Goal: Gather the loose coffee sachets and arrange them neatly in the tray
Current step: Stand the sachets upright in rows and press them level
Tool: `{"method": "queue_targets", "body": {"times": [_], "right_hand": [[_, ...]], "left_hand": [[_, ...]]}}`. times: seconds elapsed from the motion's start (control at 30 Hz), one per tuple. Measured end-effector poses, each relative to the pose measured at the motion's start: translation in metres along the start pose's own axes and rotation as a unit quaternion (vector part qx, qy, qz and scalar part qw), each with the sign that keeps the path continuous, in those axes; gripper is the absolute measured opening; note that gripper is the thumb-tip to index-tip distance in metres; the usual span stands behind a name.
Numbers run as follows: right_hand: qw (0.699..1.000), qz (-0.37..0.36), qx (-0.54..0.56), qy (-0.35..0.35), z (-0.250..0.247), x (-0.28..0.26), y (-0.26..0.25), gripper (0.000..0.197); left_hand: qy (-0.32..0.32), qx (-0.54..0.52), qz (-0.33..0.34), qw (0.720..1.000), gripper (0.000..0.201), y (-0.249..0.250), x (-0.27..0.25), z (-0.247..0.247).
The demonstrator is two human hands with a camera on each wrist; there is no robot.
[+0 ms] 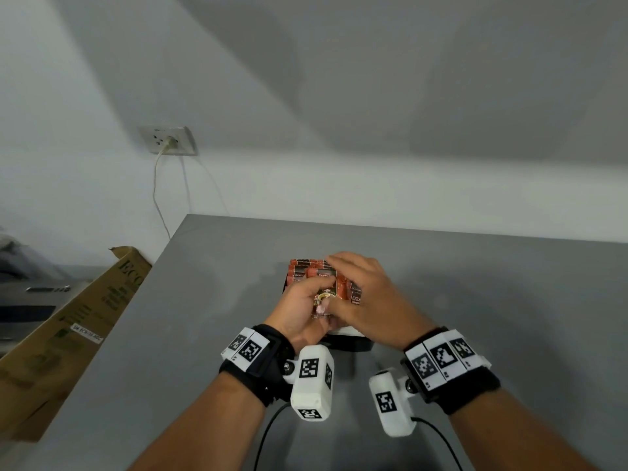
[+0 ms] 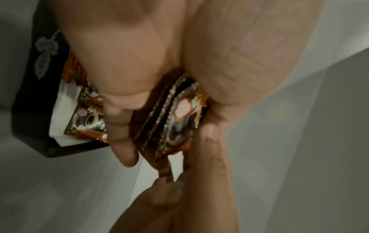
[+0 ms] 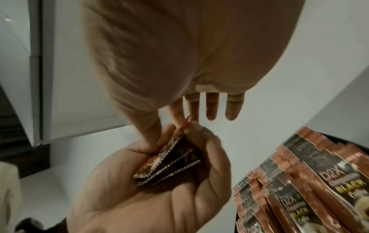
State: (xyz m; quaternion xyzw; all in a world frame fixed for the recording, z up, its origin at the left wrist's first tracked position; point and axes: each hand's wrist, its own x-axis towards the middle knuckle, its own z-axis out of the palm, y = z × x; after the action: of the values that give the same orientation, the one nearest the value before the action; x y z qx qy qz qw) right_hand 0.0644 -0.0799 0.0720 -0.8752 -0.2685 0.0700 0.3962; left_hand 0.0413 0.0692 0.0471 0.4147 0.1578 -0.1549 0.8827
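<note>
Nearest the viewer, the left hand [image 1: 300,309] curls round a small stack of sachets [image 3: 169,165], edges up, three serrated ends showing in the right wrist view. The right hand [image 1: 365,300] lies just beyond and over it; thumb and forefinger pinch the top corner of the stack while the other fingers [image 3: 211,107] stay straight and spread. Beyond the hands sits the black tray [image 2: 30,94] on the grey bench [image 1: 475,283], already holding rows of sachets [image 3: 311,181] standing side by side, labels facing one way. The step in hand appears to be squaring the held stack before it joins those rows. To do this well: align the ends first, turn the labels to match the rows, then lower the stack into a free gap, parting the neighbours rather than crushing them. The hands hide most of the tray in the head view, so the free space cannot be told. Farther off, a cardboard box [image 1: 68,334] leans at the bench's left edge, and a wall socket [image 1: 168,141] with a cord lies well apart; neither obstructs.
</note>
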Motion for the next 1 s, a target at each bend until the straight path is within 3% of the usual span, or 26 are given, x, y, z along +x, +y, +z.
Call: {"method": "queue_targets", "body": {"times": [0.1,0.23,0.43,0.53,0.63,0.7,0.87,1.0], "right_hand": [[0.995,-0.051,-0.057,-0.056,0.001,0.004,0.001,0.099],[0.994,-0.092,-0.056,-0.032,0.003,0.008,0.004,0.087],[0.994,-0.084,-0.046,-0.044,0.005,0.009,0.003,0.092],[0.998,-0.02,0.035,-0.049,-0.004,0.008,0.002,0.096],[0.992,0.055,0.111,0.03,-0.018,0.009,0.003,0.064],[0.989,0.079,0.115,0.056,-0.024,0.011,0.006,0.044],[0.99,0.068,0.126,0.016,-0.017,0.017,0.015,0.029],[0.99,0.078,0.11,0.046,-0.023,0.022,0.027,0.012]], "left_hand": [[-0.012,0.001,0.002,1.0,0.051,0.0,0.002,-0.001],[-0.036,-0.006,0.008,0.999,0.046,0.0,0.002,-0.001],[-0.022,0.009,0.032,0.999,0.027,-0.001,0.001,0.002],[-0.017,0.038,0.062,0.997,0.041,-0.001,0.002,0.0],[0.007,0.104,0.104,0.989,0.068,0.0,0.004,-0.002],[0.024,0.15,0.136,0.979,0.076,-0.001,0.006,-0.002],[0.025,0.217,0.157,0.963,0.075,-0.004,0.01,0.002],[0.092,0.205,0.155,0.962,0.063,0.003,0.009,-0.005]]}}
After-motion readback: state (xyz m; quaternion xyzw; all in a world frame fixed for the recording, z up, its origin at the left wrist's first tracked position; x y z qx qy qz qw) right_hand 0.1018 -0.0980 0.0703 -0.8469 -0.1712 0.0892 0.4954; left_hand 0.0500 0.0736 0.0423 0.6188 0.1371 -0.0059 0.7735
